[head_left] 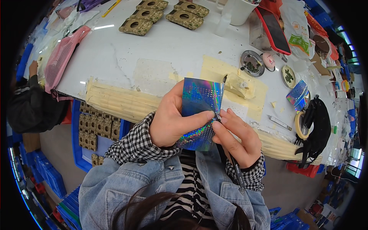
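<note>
My left hand is closed on a stack of shiny blue holographic sticker sheets, its thumb pressed across the front sheet near the right edge. Small rows of pale cut marks cover that sheet. At the same edge, the fingers of my right hand are closed around slim black tweezers, whose body runs down past my wrist. The tweezers' tips meet the sheet beside my left thumb; whether a sticker is between them is too small to tell. Both hands are above the table's padded front edge.
Camouflage toy tank parts stand at the table's back; several more fill a blue tray below left. A taped block, round dish, red-cased phone, tape roll and black pouch lie rightward. Another person's sleeve is far left.
</note>
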